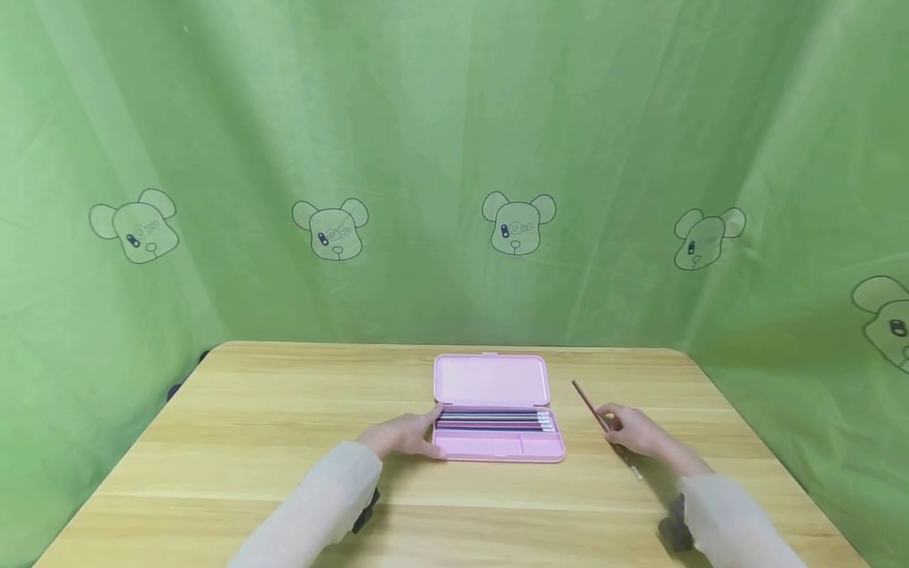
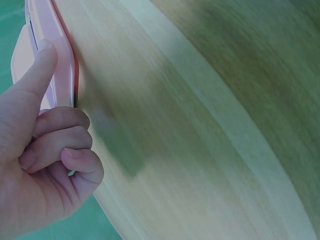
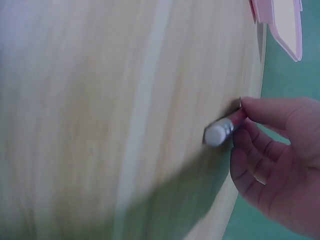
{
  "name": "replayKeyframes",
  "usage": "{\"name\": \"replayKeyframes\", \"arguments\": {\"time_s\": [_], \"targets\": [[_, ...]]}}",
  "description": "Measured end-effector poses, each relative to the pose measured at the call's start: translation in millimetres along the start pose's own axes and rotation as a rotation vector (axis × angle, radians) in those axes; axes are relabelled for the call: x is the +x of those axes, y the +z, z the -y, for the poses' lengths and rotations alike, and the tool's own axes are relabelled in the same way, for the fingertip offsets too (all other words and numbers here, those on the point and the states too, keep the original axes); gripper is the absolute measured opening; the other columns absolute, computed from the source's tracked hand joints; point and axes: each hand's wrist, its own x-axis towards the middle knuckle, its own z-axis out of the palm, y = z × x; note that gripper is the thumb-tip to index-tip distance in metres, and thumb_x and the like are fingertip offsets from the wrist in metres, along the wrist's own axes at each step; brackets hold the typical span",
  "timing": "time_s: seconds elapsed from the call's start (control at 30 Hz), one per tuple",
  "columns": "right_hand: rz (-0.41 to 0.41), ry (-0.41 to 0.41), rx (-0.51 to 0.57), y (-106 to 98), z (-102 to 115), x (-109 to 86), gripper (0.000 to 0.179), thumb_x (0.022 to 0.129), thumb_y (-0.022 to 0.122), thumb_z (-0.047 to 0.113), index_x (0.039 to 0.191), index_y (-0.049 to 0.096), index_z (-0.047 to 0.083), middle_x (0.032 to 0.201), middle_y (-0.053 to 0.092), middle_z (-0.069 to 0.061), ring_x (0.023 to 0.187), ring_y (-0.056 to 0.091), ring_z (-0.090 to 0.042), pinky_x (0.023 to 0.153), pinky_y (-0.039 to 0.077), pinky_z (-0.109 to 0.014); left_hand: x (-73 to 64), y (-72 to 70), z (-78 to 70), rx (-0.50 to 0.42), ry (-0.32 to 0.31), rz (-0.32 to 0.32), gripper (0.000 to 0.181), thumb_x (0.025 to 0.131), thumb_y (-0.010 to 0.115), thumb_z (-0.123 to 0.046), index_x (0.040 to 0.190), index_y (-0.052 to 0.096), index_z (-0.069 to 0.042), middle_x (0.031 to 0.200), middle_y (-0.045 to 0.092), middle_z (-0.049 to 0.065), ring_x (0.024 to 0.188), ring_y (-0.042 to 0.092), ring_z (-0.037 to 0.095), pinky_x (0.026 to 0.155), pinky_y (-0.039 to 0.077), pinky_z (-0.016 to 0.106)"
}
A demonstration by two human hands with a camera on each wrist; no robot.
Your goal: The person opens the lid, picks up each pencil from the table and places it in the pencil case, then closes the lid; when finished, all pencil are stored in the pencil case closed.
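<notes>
An open pink pencil case [image 1: 476,444] lies on the wooden table, its lid [image 1: 490,380] folded back to the far side. Several striped pencils [image 1: 490,420] lie side by side in its long compartment, white eraser ends to the right. My left hand [image 1: 408,434] grips the case's left end; in the left wrist view the thumb [image 2: 42,67] lies along the case and the other fingers curl beside it. Right of the case, my right hand [image 1: 635,431] pinches a dark reddish pencil [image 1: 586,401] between thumb and fingers. Its white eraser [image 3: 216,135] faces the right wrist camera.
The wooden table [image 1: 248,442] stretches out on both sides of the case. Green curtains [image 1: 426,118] with bear-head drawings hang behind and beside it. Dark objects [image 1: 174,390] show past the table's left edge.
</notes>
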Motion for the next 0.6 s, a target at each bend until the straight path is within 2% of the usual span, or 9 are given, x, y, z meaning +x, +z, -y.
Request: {"name": "replayKeyframes", "arguments": {"time_s": [0.1,0.27,0.37,0.53,0.6], "targets": [[-0.006,0.013,-0.035,1.7,2.5,0.9,0.034,0.077,0.056,-0.007,0.11,0.05,-0.013,0.07,0.054,-0.007,0.056,0.05,-0.016,0.047,0.045,-0.025,0.5,0.6,1.2,-0.009,-0.001,0.002,0.09,0.079,0.068,-0.04,0.147,0.017,-0.01,0.139,0.039,0.022,0.127,0.038,0.034,0.107,0.03,0.043],[-0.028,0.03,-0.111,0.5,4.4,2.2,0.034,0.074,0.056,-0.007,0.107,0.055,-0.01,0.077,0.058,-0.01,0.066,0.052,-0.02,0.056,0.047,-0.03,2.2,1.8,1.7,0.004,0.009,0.001,0.09,0.079,0.068,-0.041,0.146,0.018,-0.009,0.138,0.04,0.023,0.126,0.04,0.035,0.106,0.031,0.043],[-0.031,0.031,-0.099,-0.1,4.1,2.9,0.035,0.075,0.054,-0.007,0.109,0.054,-0.011,0.075,0.058,-0.009,0.065,0.052,-0.019,0.055,0.046,-0.03,2.5,1.9,2.0,0.01,0.011,-0.001,0.09,0.079,0.068,-0.042,0.146,0.018,-0.009,0.137,0.04,0.024,0.125,0.04,0.036,0.106,0.032,0.043],[-0.079,-0.03,-0.063,-3.0,3.9,5.1,0.033,0.08,0.051,-0.008,0.112,0.051,-0.014,0.067,0.054,-0.006,0.057,0.047,-0.014,0.048,0.042,-0.025,2.8,1.2,2.2,0.009,0.007,0.002,0.09,0.079,0.067,-0.042,0.146,0.018,-0.009,0.139,0.039,0.023,0.126,0.039,0.035,0.107,0.031,0.043],[-0.106,-0.064,-0.063,-5.4,5.8,7.5,0.033,0.081,0.052,-0.007,0.113,0.051,-0.013,0.068,0.055,-0.006,0.057,0.046,-0.013,0.05,0.041,-0.024,3.2,0.9,2.5,0.008,0.004,0.003,0.09,0.079,0.067,-0.043,0.146,0.018,-0.01,0.139,0.038,0.023,0.126,0.039,0.035,0.107,0.031,0.042]]}}
